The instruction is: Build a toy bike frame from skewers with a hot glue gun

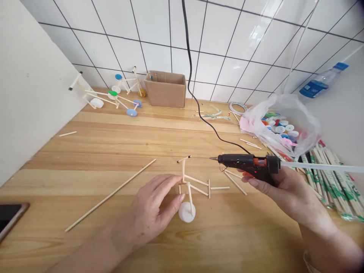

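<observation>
Fingers of the left hand [155, 206] are pinching the stick frame [191, 185] near the white cap [187, 212], while the right hand [284, 189] is gripping the glue gun [250, 165], so hot glue is risking to burn them.

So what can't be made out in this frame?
Head view only:
- Cardboard box: contents hidden by its walls.
- Dark flat object: cut off by left edge.
- Bottle label: too small to read.
- Left hand fingers on stick frame: contact point hidden.
- Glue gun trigger: covered by right hand.

Bright, even light, soft shadows, wide-angle bending at edges, slight blur throughout.
</observation>
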{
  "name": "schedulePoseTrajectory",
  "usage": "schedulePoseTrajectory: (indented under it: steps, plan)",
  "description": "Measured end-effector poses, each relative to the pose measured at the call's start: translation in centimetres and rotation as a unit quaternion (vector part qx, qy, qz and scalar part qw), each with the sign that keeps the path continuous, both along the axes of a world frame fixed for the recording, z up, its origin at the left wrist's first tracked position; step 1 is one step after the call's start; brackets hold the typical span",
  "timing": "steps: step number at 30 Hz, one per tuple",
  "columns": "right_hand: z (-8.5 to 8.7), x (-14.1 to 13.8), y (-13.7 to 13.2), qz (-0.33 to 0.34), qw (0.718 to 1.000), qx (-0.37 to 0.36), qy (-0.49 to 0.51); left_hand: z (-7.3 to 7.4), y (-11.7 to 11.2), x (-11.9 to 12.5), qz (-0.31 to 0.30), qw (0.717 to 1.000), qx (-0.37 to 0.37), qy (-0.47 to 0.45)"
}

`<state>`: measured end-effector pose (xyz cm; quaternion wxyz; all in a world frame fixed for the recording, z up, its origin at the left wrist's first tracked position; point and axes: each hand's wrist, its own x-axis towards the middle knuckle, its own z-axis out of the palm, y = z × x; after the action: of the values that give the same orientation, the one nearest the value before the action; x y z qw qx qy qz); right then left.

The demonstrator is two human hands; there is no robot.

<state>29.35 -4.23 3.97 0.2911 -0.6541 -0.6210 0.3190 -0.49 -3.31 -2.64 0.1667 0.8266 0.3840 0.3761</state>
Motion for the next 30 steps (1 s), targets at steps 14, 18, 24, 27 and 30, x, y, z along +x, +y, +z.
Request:
schedulePoseTrajectory:
  steps: [14, 18, 24, 27, 30]
  plan:
    - [0.4, 0.2, -0.1, 0.067, 0.995, -0.004, -0.068, 0.2, -0.1, 0.0, -0.002, 1.0, 0.009, 0.009]
    - [0.5, 0.5, -0.5, 0.067, 0.995, -0.004, -0.067, 0.2, -0.1, 0.0, -0.004, 1.0, 0.007, 0.006]
    - [0.8, 1.0, -0.9, 0.089, 0.992, -0.024, -0.086, 0.2, 0.0, 0.0, -0.005, 1.0, 0.016, 0.006]
    - [1.1, 0.8, -0.9, 0.116, 0.99, -0.038, -0.068, 0.2, 0.0, 0.0, -0.004, 1.0, 0.017, 0.007]
    - [1.1, 0.6, -0.8, 0.125, 0.989, -0.058, -0.058, 0.2, -0.1, 0.0, -0.004, 1.0, 0.02, 0.007]
